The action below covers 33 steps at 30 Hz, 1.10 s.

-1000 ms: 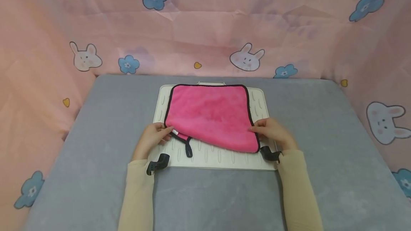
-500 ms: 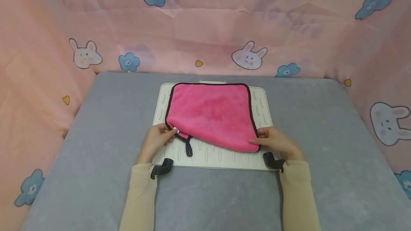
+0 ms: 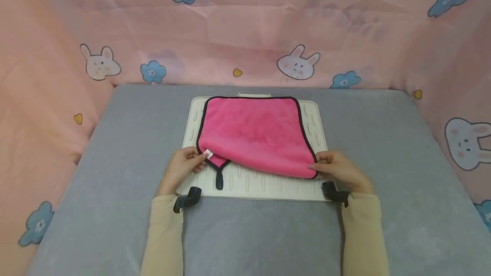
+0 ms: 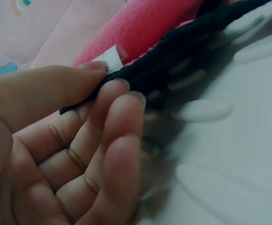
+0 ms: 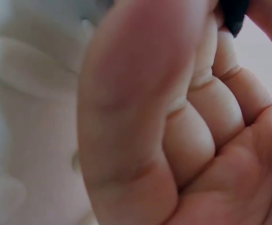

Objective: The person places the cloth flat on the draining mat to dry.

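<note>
A pink towel (image 3: 253,127) with black edging lies over a cream ribbed mat (image 3: 264,188), its near edge folded under. My left hand (image 3: 184,167) pinches the near-left edge beside a small white label (image 3: 208,153). In the left wrist view, the thumb presses the label and black edging (image 4: 159,65) while the other fingers curl beneath. A black hanging loop (image 3: 219,178) sticks out from the near-left corner onto the mat. My right hand (image 3: 339,169) pinches the towel's near-right corner. Up close in the right wrist view, only a bit of black edging (image 5: 234,16) shows between its fingers.
The mat rests on a grey table (image 3: 261,233). Behind and at both sides hangs a pink curtain (image 3: 230,29) with rabbits and flowers. Each wrist wears a black camera mount, the left mount (image 3: 188,199) and the right mount (image 3: 335,193).
My right hand has moved down the towel's right edge to the near corner and drawn it rightward. The left hand stays at the label, with more of it showing. The loop now points straight toward me.
</note>
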Each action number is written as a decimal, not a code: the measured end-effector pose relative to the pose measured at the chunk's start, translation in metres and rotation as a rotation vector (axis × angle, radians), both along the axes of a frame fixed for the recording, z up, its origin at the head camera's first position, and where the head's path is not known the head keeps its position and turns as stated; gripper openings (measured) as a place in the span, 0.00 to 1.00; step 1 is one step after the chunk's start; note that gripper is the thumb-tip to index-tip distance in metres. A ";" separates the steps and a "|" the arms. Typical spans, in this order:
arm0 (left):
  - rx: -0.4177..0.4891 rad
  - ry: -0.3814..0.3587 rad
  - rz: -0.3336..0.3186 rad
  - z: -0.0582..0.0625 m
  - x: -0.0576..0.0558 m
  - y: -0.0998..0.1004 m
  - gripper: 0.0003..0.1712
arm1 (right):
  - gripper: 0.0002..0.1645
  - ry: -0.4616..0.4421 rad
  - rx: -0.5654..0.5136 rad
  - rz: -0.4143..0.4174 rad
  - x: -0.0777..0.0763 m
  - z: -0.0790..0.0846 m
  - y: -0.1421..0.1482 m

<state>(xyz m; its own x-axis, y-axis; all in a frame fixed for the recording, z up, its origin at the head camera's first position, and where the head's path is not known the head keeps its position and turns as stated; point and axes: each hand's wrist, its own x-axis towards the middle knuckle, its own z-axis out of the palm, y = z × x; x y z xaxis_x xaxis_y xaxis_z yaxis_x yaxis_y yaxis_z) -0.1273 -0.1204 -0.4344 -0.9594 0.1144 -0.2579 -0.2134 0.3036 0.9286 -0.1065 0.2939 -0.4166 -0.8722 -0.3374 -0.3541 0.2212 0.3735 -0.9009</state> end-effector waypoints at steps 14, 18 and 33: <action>0.028 -0.037 -0.101 0.008 0.005 -0.013 0.11 | 0.15 0.012 -0.038 0.077 0.003 0.003 0.006; 0.060 -0.061 -0.121 0.011 0.007 -0.019 0.10 | 0.16 0.026 -0.057 0.100 0.003 0.004 0.007; 0.010 -0.107 -0.320 0.007 0.006 -0.016 0.11 | 0.16 -0.035 0.013 0.109 0.002 0.006 0.001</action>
